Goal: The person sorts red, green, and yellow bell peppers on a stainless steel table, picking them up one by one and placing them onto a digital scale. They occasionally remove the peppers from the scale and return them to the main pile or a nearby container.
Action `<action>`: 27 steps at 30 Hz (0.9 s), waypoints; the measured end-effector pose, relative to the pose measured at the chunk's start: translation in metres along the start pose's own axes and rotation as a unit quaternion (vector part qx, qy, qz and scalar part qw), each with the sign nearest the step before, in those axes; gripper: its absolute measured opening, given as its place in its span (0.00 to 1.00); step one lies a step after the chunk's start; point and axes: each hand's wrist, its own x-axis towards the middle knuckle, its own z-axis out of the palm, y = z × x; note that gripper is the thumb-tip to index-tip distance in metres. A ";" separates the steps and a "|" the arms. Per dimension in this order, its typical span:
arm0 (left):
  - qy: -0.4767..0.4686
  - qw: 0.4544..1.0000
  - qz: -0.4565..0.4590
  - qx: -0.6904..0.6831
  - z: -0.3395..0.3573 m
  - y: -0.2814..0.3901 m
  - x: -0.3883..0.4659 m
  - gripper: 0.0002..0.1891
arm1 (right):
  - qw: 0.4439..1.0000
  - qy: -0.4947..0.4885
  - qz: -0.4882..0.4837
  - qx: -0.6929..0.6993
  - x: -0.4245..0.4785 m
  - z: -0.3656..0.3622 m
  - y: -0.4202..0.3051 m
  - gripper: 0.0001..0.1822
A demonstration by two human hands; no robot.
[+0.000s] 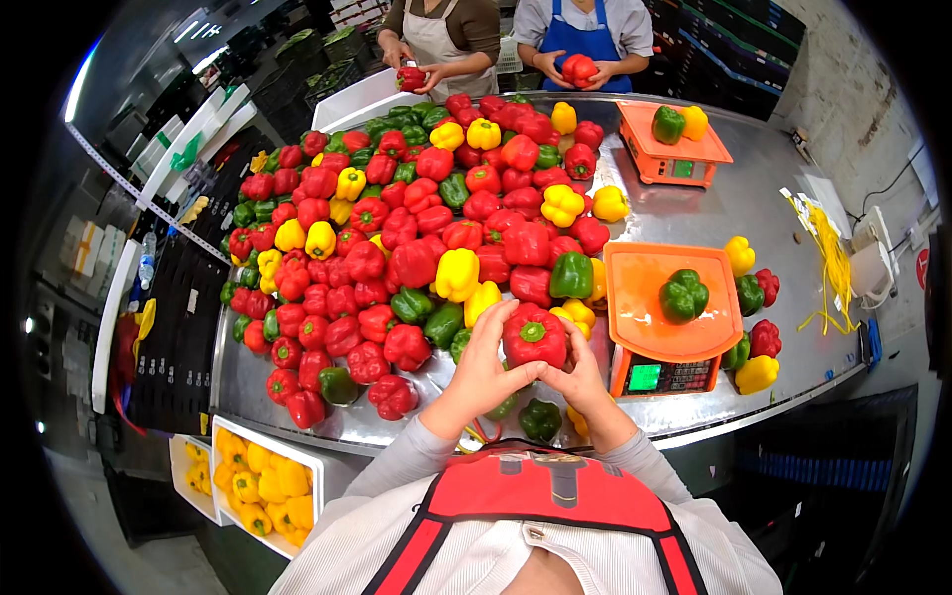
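Note:
Between my two hands I hold a red bell pepper (534, 336), its green stem facing up toward me. My left hand (483, 364) wraps its left side, and my right hand (582, 368) grips it from the right. Beneath and beyond lies a wide heap of red, yellow and green bell peppers on a metal table (673, 204). A dark green pepper (541, 420) rests at the near edge, below my hands. To the right of my right hand stands an orange digital scale (625, 327) with one green pepper (683, 296) on its pan.
A second orange scale (654, 119) at the back carries two peppers. Yellow ties (825, 253) lie on the right. White foam boxes (321, 476) of yellow peppers stand lower left. Across the table, two people in aprons (446, 44) each hold a red pepper.

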 end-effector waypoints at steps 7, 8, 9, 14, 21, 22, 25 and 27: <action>-0.053 0.907 -0.185 -0.374 0.004 -0.023 -0.001 0.41 | 0.940 -0.060 -0.099 -0.320 0.006 0.004 -0.043 0.47; -0.056 0.849 -0.213 -0.481 0.002 -0.027 0.002 0.38 | 0.936 -0.063 -0.118 -0.326 0.011 -0.001 -0.050 0.48; -0.057 0.777 -0.240 -0.579 -0.002 -0.030 0.005 0.35 | 0.919 -0.056 -0.172 -0.350 0.016 -0.001 -0.063 0.43; -0.133 0.699 -0.232 -0.663 -0.008 -0.026 0.009 0.37 | 0.918 -0.064 -0.270 -0.285 0.061 0.003 -0.085 0.27; -0.022 0.675 -0.222 -0.703 -0.011 -0.023 0.031 0.39 | 0.933 0.072 -0.188 -0.299 0.034 0.012 -0.009 0.17; -0.001 0.673 -0.239 -0.700 -0.013 -0.032 0.032 0.38 | 0.926 0.040 -0.207 -0.315 0.032 0.022 -0.022 0.15; 0.012 0.683 -0.275 -0.677 -0.012 -0.037 0.034 0.36 | 0.893 -0.014 -0.276 -0.355 0.031 0.039 -0.059 0.13; 0.005 0.657 -0.292 -0.695 -0.005 -0.029 0.034 0.34 | 0.864 -0.007 -0.341 -0.371 0.056 0.040 -0.071 0.12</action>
